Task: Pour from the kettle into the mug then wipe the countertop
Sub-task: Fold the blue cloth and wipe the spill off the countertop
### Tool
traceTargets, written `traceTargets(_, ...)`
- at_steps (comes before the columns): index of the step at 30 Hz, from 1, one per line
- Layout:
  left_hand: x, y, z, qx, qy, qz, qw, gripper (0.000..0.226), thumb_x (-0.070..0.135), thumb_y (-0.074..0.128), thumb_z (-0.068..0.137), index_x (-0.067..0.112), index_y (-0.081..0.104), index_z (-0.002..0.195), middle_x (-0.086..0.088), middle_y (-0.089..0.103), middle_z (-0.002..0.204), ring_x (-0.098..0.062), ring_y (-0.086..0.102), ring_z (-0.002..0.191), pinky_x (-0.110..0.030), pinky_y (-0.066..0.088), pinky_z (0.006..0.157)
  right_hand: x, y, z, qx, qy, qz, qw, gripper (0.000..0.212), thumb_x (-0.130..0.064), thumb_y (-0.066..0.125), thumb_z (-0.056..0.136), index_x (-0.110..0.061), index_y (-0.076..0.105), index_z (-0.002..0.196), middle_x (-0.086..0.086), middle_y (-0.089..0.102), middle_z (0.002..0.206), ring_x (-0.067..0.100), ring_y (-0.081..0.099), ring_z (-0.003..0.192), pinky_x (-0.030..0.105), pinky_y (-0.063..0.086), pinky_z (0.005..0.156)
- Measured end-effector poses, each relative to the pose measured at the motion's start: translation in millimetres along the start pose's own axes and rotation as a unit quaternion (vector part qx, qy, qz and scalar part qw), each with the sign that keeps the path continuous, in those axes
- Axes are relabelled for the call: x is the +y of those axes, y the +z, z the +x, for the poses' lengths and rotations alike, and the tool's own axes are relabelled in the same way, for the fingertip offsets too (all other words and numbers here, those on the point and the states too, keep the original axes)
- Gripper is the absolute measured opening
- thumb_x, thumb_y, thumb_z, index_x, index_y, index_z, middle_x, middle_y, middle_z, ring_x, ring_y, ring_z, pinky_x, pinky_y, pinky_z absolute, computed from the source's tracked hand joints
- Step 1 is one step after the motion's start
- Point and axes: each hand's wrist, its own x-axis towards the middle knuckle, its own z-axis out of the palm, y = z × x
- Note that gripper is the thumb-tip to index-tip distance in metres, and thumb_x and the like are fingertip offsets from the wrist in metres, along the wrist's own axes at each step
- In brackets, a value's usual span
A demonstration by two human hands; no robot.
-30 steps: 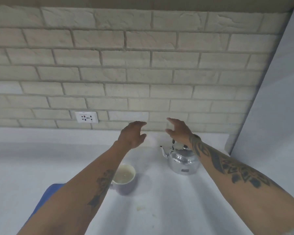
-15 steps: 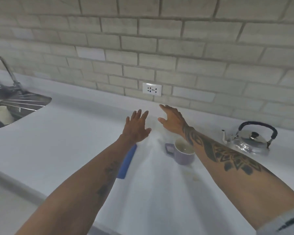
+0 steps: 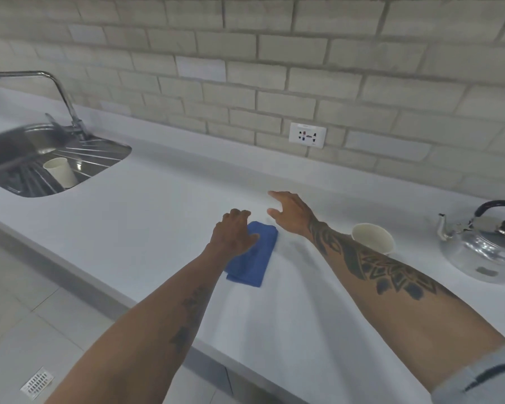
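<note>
A folded blue cloth (image 3: pixel 255 258) lies on the white countertop (image 3: pixel 158 217). My left hand (image 3: pixel 235 236) rests on the cloth's left part, fingers curled over it; I cannot tell whether it grips it. My right hand (image 3: pixel 289 212) hovers just beyond the cloth's far right corner, fingers spread, holding nothing. Behind my right forearm stands the mug (image 3: pixel 372 237), its handle hidden. The shiny metal kettle (image 3: pixel 484 246) with a black handle sits at the right edge of the view, spout facing left.
A steel sink (image 3: pixel 27 158) with a tap (image 3: pixel 59 94) is at the far left, and a white cup (image 3: pixel 61 172) lies in it. A wall socket (image 3: pixel 307 135) sits in the brick backsplash. The counter's front edge runs diagonally, with tiled floor (image 3: pixel 27 330) below.
The view has swung left and down. My left hand has come down onto the blue cloth. My right hand has moved away from the kettle toward the cloth.
</note>
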Motion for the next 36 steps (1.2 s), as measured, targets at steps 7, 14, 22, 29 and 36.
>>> traceTargets(7,-9.0,21.4,-6.2,-0.054,-0.071,-0.005,0.996,0.065,0.049,0.066,0.08,0.009,0.043,0.127,-0.008,0.05,0.125,-0.028,0.051,0.115,-0.037,0.042,0.082,5.6,33.9,1.7,-0.077,0.047,-0.004,0.996,0.046,-0.026,0.051,0.095,-0.018,0.048,0.14,0.009,0.043,0.147,0.027,0.038,0.136,0.039,0.034,0.111)
traceTargets(14,-17.2,48.0,-9.1,-0.093,-0.14,0.01,0.986,0.073,0.043,0.075,0.073,0.008,0.039,0.125,-0.009,0.049,0.124,-0.028,0.051,0.115,-0.033,0.038,0.077,8.4,71.1,7.0,-0.128,0.098,-0.032,0.986,0.045,-0.026,0.047,0.094,-0.007,0.041,0.136,0.018,0.044,0.136,0.034,0.038,0.127,0.043,0.042,0.097)
traceTargets(22,-23.8,47.4,0.4,-0.144,-0.202,-0.033,0.968,0.049,0.042,0.075,0.068,0.016,0.046,0.099,0.007,0.048,0.076,-0.015,0.053,0.068,-0.026,0.035,0.053,4.8,89.6,23.4,-0.041,0.201,0.036,0.978,0.041,-0.015,0.054,0.089,-0.003,0.042,0.126,0.019,0.041,0.132,0.036,0.044,0.12,0.038,0.043,0.088)
traceTargets(29,-24.1,47.7,6.1,-0.163,-0.192,-0.09,0.964,0.046,0.036,0.076,0.071,0.013,0.051,0.102,0.003,0.054,0.085,-0.021,0.055,0.079,-0.028,0.041,0.059,-2.3,82.8,32.0,-0.024,0.248,0.151,0.957,0.022,-0.008,0.055,0.081,-0.012,0.04,0.066,0.004,0.051,0.072,0.018,0.052,0.063,0.024,0.038,0.051)
traceTargets(36,0.0,50.2,10.2,-0.19,-0.147,-0.299,0.924,0.046,0.022,0.082,0.072,0.002,0.062,0.108,-0.01,0.067,0.105,-0.03,0.064,0.097,-0.038,0.053,0.083,0.1,19.2,-1.6,0.086,0.201,0.228,0.949,0.018,0.001,0.05,0.077,0.001,0.055,0.094,0.007,0.05,0.086,0.022,0.048,0.079,0.031,0.037,0.063)
